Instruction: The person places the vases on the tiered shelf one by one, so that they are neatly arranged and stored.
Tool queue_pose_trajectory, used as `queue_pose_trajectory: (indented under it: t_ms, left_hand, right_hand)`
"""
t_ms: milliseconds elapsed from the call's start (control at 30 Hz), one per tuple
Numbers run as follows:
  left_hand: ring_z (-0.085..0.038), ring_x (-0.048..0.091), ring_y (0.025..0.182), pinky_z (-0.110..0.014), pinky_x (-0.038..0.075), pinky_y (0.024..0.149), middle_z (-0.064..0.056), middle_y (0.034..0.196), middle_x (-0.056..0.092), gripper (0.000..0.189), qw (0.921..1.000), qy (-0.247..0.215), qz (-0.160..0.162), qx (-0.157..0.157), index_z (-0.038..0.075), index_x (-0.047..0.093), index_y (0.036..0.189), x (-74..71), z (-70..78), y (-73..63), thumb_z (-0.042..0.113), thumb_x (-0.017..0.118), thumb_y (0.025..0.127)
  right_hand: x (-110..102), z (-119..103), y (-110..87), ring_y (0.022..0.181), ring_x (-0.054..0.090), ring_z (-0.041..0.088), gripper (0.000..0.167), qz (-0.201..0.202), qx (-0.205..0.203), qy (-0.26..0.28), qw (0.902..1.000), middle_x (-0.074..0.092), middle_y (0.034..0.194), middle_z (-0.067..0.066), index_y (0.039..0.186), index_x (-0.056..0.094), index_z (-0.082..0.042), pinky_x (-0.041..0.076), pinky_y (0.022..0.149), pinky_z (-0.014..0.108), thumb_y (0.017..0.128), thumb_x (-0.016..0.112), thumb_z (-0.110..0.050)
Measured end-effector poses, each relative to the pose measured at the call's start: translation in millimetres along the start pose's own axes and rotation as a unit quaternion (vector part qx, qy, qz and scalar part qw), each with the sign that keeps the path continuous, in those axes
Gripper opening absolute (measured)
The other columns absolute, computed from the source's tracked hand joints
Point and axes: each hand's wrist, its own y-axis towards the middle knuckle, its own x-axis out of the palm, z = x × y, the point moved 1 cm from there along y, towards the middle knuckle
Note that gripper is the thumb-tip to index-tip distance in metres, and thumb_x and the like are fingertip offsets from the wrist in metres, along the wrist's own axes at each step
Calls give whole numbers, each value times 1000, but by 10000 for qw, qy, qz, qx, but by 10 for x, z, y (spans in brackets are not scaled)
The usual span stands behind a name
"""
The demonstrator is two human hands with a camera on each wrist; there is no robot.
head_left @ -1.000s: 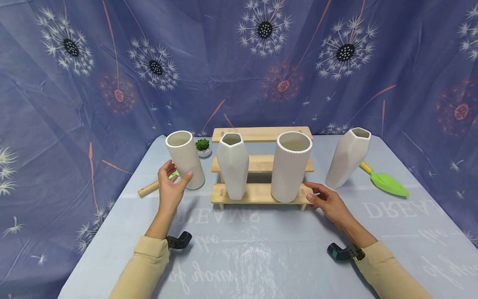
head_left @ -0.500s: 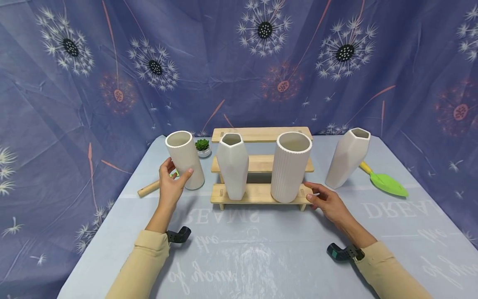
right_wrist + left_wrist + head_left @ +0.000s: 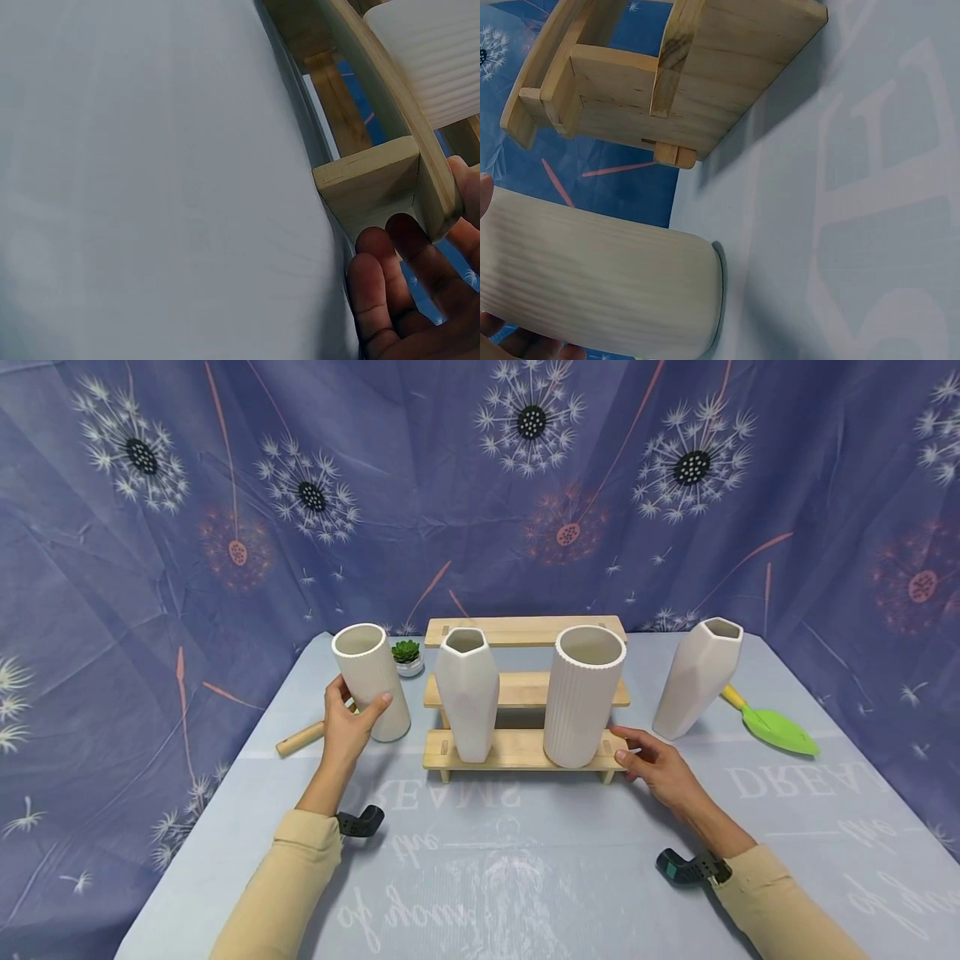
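In the head view my left hand (image 3: 348,727) holds a white ribbed cylinder vase (image 3: 375,689), thumb on the near side and fingers round the left. The left wrist view shows the vase's base (image 3: 697,292) at the tabletop. At the right end of a three-step wooden plant stand (image 3: 517,747), my right hand (image 3: 660,768) pinches the lowest step, thumb above and fingers beneath. On that step stand a white faceted vase (image 3: 468,702) at left and a larger ribbed vase (image 3: 581,710) at right.
Another faceted vase (image 3: 697,677) stands right of the stand, with a green trowel (image 3: 780,731) beyond it. Behind the held vase sits a small potted succulent (image 3: 407,656). A wooden-handled tool (image 3: 300,739) lies left of my left hand, partly hidden. A dandelion-print curtain (image 3: 420,485) hangs behind.
My left hand has moved slightly right and closed in around the ribbed vase, which stays in place. The right hand and the stand have not visibly moved.
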Motion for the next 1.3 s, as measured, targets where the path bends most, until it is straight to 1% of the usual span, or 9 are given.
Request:
queue_pose_trajectory:
  t_ms: [100,200,467,600,733,800,967,1100,1300]
  left_hand:
    - [-27,37,131,-44,30,111,-16,142,36,83,10000,22,30,32,6,27,144,11,-5,18,25,76,79]
    - [-27,37,130,-45,31,110,-17,141,37,83,10000,11,47,58,5,27,143,24,-6,32,24,76,79]
    - [-26,38,125,-45,32,108,-17,137,38,81,10000,-43,62,-7,4,26,142,56,-9,61,23,75,80]
    - [-27,38,124,-46,33,107,-18,135,39,82,9999,-61,100,-22,4,26,142,65,-13,71,24,75,80]
    - [-27,39,124,-47,33,108,-18,135,40,83,9998,-24,172,2,6,27,142,73,-22,74,25,76,79]
    - [-27,39,124,-48,33,107,-17,135,40,83,9998,-15,214,25,6,27,141,76,-29,76,26,77,78]
    - [-28,40,124,-50,33,107,-17,135,40,84,9995,-79,288,62,9,27,141,96,-47,82,26,77,77]
    - [-28,41,124,-50,32,107,-16,137,40,85,9994,-133,304,110,10,26,142,112,-50,84,26,78,77]
    - [-29,42,124,-51,33,107,-17,137,41,83,9993,-174,319,79,10,27,141,122,-46,87,24,77,77]
  right_hand:
    - [0,-2,-2,77,57,9,48,-24,34,-23,10000,55,109,11,135,48,-3,54,65,28,93,60,-21]
    - [-2,-1,-2,77,57,9,48,-28,41,-52,10000,54,110,14,136,47,-3,53,65,28,93,60,-21]
    - [3,10,2,77,57,6,48,-13,58,12,10000,55,108,8,136,48,-3,54,65,28,93,60,-21]
    - [1,15,4,78,57,5,48,-12,72,11,10000,55,109,10,136,48,-4,54,65,28,93,60,-21]
    - [0,7,-4,78,58,10,49,-37,123,-24,9999,55,113,17,137,47,-5,53,64,28,93,60,-22]
    - [-2,-4,-11,77,59,13,49,-50,170,-59,9998,55,113,18,138,47,-6,51,61,27,93,60,-24]
    - [-3,-21,-16,75,59,16,50,-43,213,-43,9998,55,110,14,138,47,-7,45,54,28,93,60,-24]
    - [-1,-16,-11,75,59,16,50,-23,161,1,9999,55,109,12,138,47,-7,47,56,28,93,60,-23]
    - [3,-5,-8,77,59,14,50,-14,143,11,9999,55,112,18,138,47,-7,51,61,27,93,60,-23]
